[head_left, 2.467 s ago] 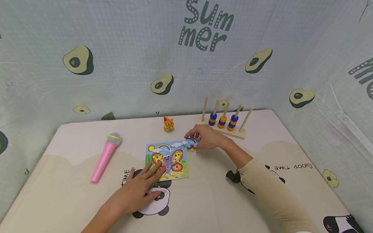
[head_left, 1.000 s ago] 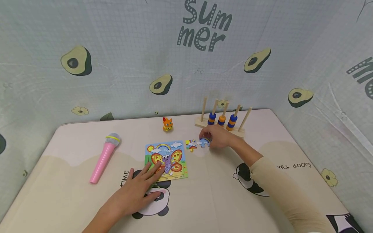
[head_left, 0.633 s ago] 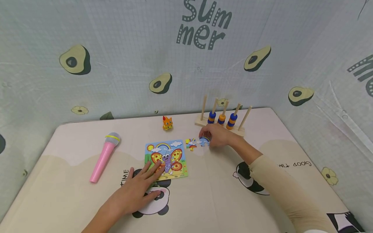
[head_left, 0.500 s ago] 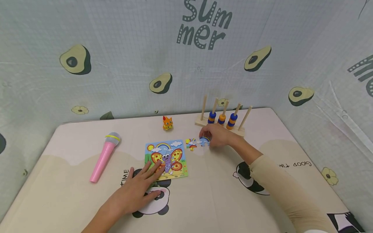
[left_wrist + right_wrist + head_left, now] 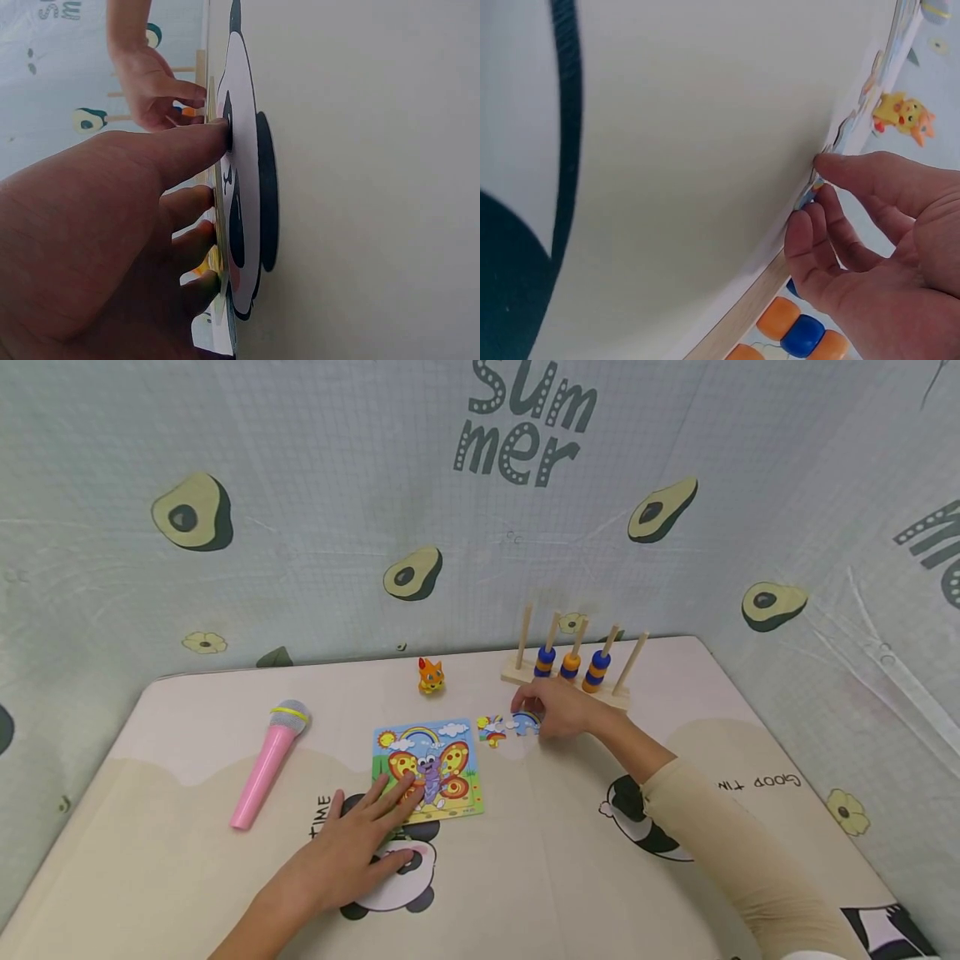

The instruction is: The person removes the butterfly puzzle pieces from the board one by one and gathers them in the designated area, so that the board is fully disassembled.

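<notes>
Left hand [image 5: 360,847]: reaching in palm down, grip spread wide, fingertips resting on the lower left of the butterfly puzzle board [image 5: 442,768], thumb on the panda print [image 5: 390,893] in front of it
Right hand [image 5: 558,707]: stretched toward the back, grip pinching the rainbow puzzle piece [image 5: 527,723] between thumb and fingers
Rainbow puzzle piece: low over the desk [image 5: 555,877] or on it, cannot tell which; to the right of the sun puzzle piece [image 5: 492,727]
Sun puzzle piece: lying flat between board and rainbow piece, just beside both, contact too small to tell
Butterfly puzzle board: lying flat near the middle of the desk, printed with a purple butterfly, a rainbow and a sun, partly covered by fingers
Wooden bead rack [image 5: 570,666]: standing just behind the right hand, with blue and orange beads on the three middle pegs
Fox figurine [image 5: 431,677]: upright behind the board
Toy microphone [image 5: 266,768]: lying slanted at the left, pink handle toward the front, grey head toward the back
Wall [image 5: 315,493]: hung with pale cloth, printed with avocados and "Summer"
</notes>
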Action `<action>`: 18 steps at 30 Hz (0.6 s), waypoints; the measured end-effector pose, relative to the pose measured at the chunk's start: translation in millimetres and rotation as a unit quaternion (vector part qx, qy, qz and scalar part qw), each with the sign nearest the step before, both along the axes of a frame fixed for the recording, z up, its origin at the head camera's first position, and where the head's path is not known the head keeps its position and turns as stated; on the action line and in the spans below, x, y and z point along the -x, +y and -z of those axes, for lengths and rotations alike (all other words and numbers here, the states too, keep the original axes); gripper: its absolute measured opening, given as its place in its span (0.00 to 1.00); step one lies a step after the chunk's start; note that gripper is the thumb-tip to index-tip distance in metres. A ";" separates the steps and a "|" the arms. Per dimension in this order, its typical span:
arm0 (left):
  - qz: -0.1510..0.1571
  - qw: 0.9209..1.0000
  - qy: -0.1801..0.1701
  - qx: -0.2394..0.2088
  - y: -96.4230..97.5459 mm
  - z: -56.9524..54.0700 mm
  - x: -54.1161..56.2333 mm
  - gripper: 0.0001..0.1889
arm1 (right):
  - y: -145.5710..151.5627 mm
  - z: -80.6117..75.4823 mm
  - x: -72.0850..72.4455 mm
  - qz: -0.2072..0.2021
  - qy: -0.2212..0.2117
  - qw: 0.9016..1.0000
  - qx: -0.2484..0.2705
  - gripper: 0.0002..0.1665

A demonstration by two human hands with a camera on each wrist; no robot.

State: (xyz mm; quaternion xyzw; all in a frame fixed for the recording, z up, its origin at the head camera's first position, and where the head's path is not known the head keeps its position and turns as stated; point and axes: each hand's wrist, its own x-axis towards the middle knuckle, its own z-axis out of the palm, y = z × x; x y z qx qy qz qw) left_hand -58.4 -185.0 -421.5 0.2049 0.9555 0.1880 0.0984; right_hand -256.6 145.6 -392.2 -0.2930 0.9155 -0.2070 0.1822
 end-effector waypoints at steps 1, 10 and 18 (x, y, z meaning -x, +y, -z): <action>0.000 1.000 0.001 0.000 0.0 -0.1 0.0 0.38 | -0.2 -0.2 0.0 -0.001 0.001 1.000 0.000 0.31; 0.002 1.000 0.008 0.001 0.2 -0.5 -0.6 0.38 | -6.7 -3.2 -0.9 -0.008 0.017 1.000 -0.003 0.31; 0.000 1.000 0.005 0.002 -0.3 -0.4 -0.3 0.37 | -21.5 -5.4 -4.7 -0.037 0.022 0.998 0.041 0.26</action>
